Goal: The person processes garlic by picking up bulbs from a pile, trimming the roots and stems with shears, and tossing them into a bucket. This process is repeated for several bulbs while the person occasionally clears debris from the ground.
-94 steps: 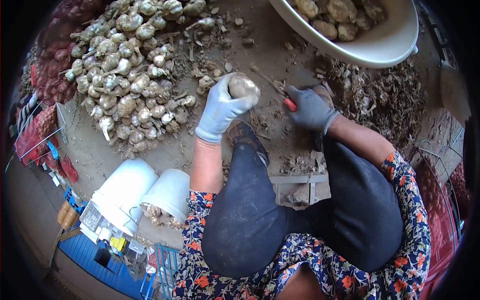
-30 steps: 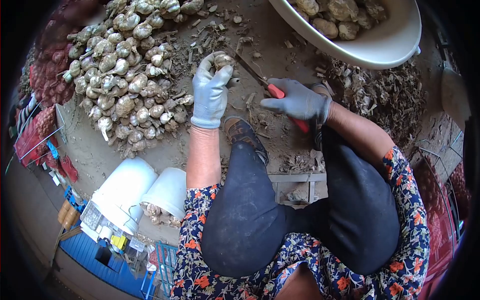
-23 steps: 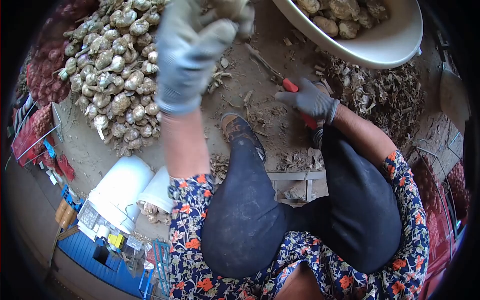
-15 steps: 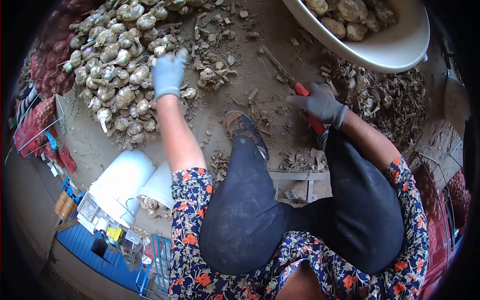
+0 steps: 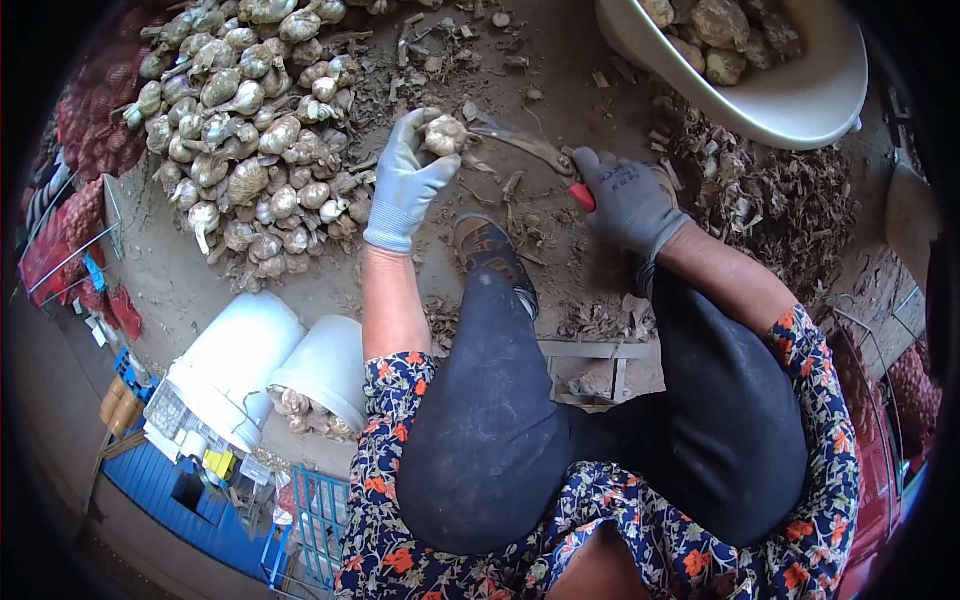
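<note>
My left hand (image 5: 403,180), in a grey glove, is closed around a garlic bulb (image 5: 444,135), its fingers and thumb to either side of it. My right hand (image 5: 628,200), also gloved, grips red-handled shears (image 5: 545,153). Their metal blades point left, with the tips right at the bulb; most of the handles is hidden under the glove. To the left of my left hand lies a large heap of garlic bulbs (image 5: 250,150) with stems and roots.
At the upper right stands a pale tub (image 5: 745,115) with garlic bulbs in it. Dry trimmings (image 5: 765,190) lie on the floor below it. Two white buckets (image 5: 235,345) lie tipped at the left. Red mesh sacks (image 5: 100,120) stand beyond the heap. My shoe (image 5: 483,245) rests on the floor.
My left hand has moved from the heap toward the middle and now holds a garlic bulb. My right hand has turned, bringing the shears' blades leftward to the bulb.
</note>
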A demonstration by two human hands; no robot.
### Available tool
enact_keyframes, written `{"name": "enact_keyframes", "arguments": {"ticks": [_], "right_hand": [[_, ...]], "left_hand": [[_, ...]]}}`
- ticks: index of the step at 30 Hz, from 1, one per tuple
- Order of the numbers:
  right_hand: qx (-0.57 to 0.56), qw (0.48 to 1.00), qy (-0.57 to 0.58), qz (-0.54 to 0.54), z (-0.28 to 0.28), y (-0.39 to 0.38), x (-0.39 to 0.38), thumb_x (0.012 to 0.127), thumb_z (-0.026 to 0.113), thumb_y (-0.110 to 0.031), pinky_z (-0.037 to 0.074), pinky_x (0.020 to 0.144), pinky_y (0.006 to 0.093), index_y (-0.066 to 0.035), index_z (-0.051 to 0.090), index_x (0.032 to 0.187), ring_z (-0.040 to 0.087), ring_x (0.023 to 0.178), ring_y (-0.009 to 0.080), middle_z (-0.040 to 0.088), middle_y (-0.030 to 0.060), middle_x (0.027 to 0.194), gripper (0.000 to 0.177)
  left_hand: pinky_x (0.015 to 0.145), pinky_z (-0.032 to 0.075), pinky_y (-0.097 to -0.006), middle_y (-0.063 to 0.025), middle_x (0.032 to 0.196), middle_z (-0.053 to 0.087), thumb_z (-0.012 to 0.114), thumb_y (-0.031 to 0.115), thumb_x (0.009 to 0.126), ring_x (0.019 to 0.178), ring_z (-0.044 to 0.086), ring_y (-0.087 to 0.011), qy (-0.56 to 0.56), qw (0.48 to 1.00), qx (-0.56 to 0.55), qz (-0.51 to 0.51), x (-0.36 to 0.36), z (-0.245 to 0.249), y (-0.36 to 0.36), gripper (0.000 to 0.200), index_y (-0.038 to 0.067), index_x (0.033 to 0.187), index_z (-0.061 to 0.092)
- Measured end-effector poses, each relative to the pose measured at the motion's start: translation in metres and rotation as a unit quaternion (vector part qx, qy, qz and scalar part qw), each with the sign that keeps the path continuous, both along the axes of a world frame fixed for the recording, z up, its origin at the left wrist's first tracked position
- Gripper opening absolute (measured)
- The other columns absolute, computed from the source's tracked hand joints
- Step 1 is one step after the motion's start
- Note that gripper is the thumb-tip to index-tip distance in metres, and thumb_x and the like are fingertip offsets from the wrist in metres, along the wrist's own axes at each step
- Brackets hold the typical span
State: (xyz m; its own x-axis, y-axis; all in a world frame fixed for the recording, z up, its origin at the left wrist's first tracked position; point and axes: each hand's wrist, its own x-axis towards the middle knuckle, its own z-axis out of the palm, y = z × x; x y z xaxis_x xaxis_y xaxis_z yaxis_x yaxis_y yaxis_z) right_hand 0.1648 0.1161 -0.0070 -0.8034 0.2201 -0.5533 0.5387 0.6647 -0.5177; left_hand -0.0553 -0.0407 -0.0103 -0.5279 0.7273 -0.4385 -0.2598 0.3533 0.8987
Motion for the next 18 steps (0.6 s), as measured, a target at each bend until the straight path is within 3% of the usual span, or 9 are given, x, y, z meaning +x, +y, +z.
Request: {"name": "enact_keyframes", "arguments": {"ticks": [2,4,10,12,13,15,18], "right_hand": [[0.102,0.994,0.029,0.030,0.009,0.001,-0.011,0.086,0.058,-0.030,0.049,0.076,0.0453,-0.004,0.047,0.103,0.064,0.086,0.0358,0.061,0.0184,0.093,0.033],[0.113,0.993,0.026,0.035,0.018,0.000,-0.015,0.086,0.059,-0.031,0.049,0.076,0.0460,-0.004,0.047,0.103,0.064,0.086,0.0359,0.061,0.0182,0.092,0.034],[0.104,0.994,0.022,0.026,0.027,-0.006,-0.025,0.086,0.059,-0.033,0.049,0.076,0.0472,-0.002,0.047,0.102,0.064,0.086,0.0365,0.060,0.0200,0.090,0.037],[0.094,0.995,0.026,0.018,0.027,-0.008,-0.026,0.086,0.059,-0.034,0.049,0.076,0.0473,-0.002,0.047,0.102,0.064,0.085,0.0366,0.060,0.0203,0.090,0.038],[0.087,0.996,0.023,0.020,0.026,-0.008,-0.026,0.086,0.059,-0.035,0.050,0.075,0.0472,-0.002,0.047,0.101,0.064,0.084,0.0367,0.060,0.0205,0.090,0.038],[0.080,0.996,0.019,0.024,0.026,-0.007,-0.028,0.086,0.058,-0.035,0.050,0.074,0.0472,-0.002,0.047,0.101,0.064,0.084,0.0368,0.060,0.0207,0.090,0.038],[0.066,0.998,0.012,0.018,0.026,-0.006,-0.027,0.086,0.058,-0.034,0.051,0.073,0.0474,-0.001,0.048,0.101,0.064,0.083,0.0374,0.061,0.0214,0.090,0.037]], "left_hand": [[0.095,0.043,-0.0262,-0.0085,0.116,0.057,0.069,-0.001,0.073,0.106,0.056,-0.0145,-0.021,1.000,0.008,-0.008,0.006,0.007,0.005,0.059,0.000,0.127,0.046],[0.093,0.044,-0.0261,-0.0093,0.118,0.057,0.071,0.001,0.073,0.107,0.055,-0.0149,-0.027,1.000,0.006,-0.016,0.009,0.012,0.009,0.062,-0.002,0.129,0.044],[0.089,0.048,-0.0270,-0.0089,0.109,0.060,0.077,0.008,0.069,0.099,0.058,-0.0145,0.120,0.992,-0.021,0.029,0.014,0.004,0.013,0.059,-0.003,0.120,0.051],[0.084,0.050,-0.0284,-0.0103,0.101,0.063,0.079,0.009,0.067,0.093,0.061,-0.0163,0.255,0.966,-0.034,0.024,0.016,0.002,0.013,0.055,-0.002,0.114,0.055],[0.084,0.050,-0.0284,-0.0103,0.101,0.063,0.079,0.009,0.067,0.093,0.061,-0.0163,0.254,0.966,-0.036,0.023,0.016,0.002,0.012,0.055,-0.002,0.114,0.055],[0.078,0.051,-0.0294,-0.0121,0.095,0.063,0.081,0.012,0.063,0.086,0.063,-0.0201,0.410,0.909,-0.066,-0.031,0.014,0.005,0.013,0.055,-0.001,0.110,0.056],[0.074,0.051,-0.0303,-0.0127,0.091,0.061,0.083,0.013,0.059,0.081,0.063,-0.0228,0.461,0.885,-0.048,-0.040,0.014,0.008,0.019,0.056,0.000,0.107,0.057]]}}
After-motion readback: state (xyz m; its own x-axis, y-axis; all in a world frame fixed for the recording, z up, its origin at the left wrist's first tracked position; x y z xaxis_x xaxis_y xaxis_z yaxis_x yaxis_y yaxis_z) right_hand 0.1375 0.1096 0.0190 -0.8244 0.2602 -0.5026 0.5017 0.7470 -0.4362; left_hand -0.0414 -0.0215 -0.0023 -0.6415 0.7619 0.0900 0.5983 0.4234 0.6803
